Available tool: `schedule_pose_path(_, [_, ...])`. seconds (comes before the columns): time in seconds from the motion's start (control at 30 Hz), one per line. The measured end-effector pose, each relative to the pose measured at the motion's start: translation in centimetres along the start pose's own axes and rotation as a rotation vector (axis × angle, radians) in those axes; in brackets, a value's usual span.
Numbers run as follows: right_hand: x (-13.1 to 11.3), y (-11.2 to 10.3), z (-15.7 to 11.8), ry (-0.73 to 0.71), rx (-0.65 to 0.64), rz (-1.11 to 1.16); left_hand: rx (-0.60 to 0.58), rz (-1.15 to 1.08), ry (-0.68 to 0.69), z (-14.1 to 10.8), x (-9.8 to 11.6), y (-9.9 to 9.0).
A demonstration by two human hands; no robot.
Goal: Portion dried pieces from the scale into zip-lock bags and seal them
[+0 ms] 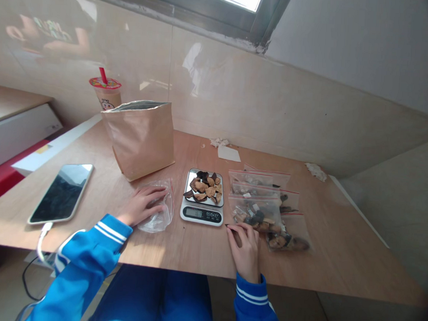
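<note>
My left hand [141, 205] lies palm down on a crumpled clear plastic bag [161, 215], left of a digital kitchen scale [201, 213]. The scale's metal tray [222, 195] holds a heap of dried brown and tan pieces [204, 187]. My right hand [243, 248] is at the near corner of several red-sealed zip bags [254, 214] filled with similar dried pieces. A thin dark tip pokes from its fingers, too small to identify. A brown kraft paper bag [138, 143] stands upright behind my left hand.
A smartphone [60, 194] with a white cable lies at the left of the wooden table [192, 257]. A bubble tea cup [106, 94] with a red straw stands behind the paper bag. Paper scraps [218, 142] lie along the tiled wall [262, 95].
</note>
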State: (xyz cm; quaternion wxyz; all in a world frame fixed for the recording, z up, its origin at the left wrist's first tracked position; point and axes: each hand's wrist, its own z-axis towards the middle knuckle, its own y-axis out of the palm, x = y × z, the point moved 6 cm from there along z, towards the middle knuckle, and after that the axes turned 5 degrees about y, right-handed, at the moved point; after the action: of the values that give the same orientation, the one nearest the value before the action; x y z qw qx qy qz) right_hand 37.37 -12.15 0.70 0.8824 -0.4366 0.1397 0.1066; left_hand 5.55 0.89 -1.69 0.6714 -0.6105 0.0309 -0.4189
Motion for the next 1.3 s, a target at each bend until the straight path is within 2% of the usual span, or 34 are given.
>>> schedule_pose_path(0.57, [-0.4, -0.2, 0.0, -0.019, -0.004, 0.004, 0.027, -0.014, 0.009, 0.0, 0.1, -0.1])
schedule_pose_path(0.87, [-0.2, -0.3, 0.1, 0.020, -0.004, 0.036, 0.133, 0.004, 0.094, -0.1, 0.2, -0.6])
schedule_pose_path(0.93, [-1.5, -0.8, 0.4, 0.069, 0.025, 0.123, 0.187, 0.016, 0.160, -0.3, 1.3, -1.3])
schedule_pose_path(1.0, [-3.9, -0.9, 0.7, 0.139, 0.005, 0.295, 0.236, 0.027, 0.275, -0.5, 3.3, -2.0])
schedule_pose_path(1.1, [-8.8, 0.4, 1.3, 0.256, -0.185, 0.593, 0.320, 0.059, 0.447, -0.9, 7.5, -2.9])
schedule_pose_path(1.17, [-11.1, 2.1, 1.6, 0.368, -0.314, 0.752, 0.354, 0.057, 0.502, -1.1, 10.0, -3.0])
schedule_pose_path(1.23, [-12.0, 3.5, 2.0, 0.476, -0.348, 0.893, 0.398, 0.014, 0.517, -1.2, 11.6, -3.3])
schedule_pose_path(1.3, [-11.4, 4.6, 2.4, 0.578, -0.326, 1.024, 0.454, -0.037, 0.496, -1.2, 12.1, -3.7])
